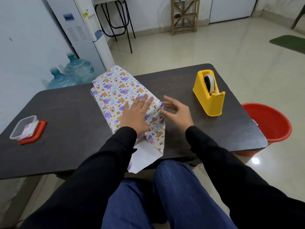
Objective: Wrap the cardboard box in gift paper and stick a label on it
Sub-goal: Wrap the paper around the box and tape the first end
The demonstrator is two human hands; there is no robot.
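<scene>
Paper: gift paper (107, 103), white with purple elephants, bears and rainbows, covers the top and sides we can see.
Wrapped box (118, 90): mid-table, lying at a slant, far end at the back edge of the dark table (66, 113).
Near end: not closed. A loose flap (149, 152) spills out white side up, over the table's front edge.
Left hand (136, 116): flat on top of the parcel, fingers straight, pressing the paper down by the right-hand edge.
Right hand (177, 111): just beside the near right corner, fingers spread and lightly bent, holding nothing. Whether the fingertips touch the folded corner, cannot tell.
Tape dispenser (208, 95): yellow, roll loaded, standing to the right, apart from that hand.
Tub (24, 127): clear plastic, sitting on its red lid (33, 138) at the table's left end.
Off the table: red bucket (272, 123) on the floor at right, two blue water bottles (77, 68) at back left.
</scene>
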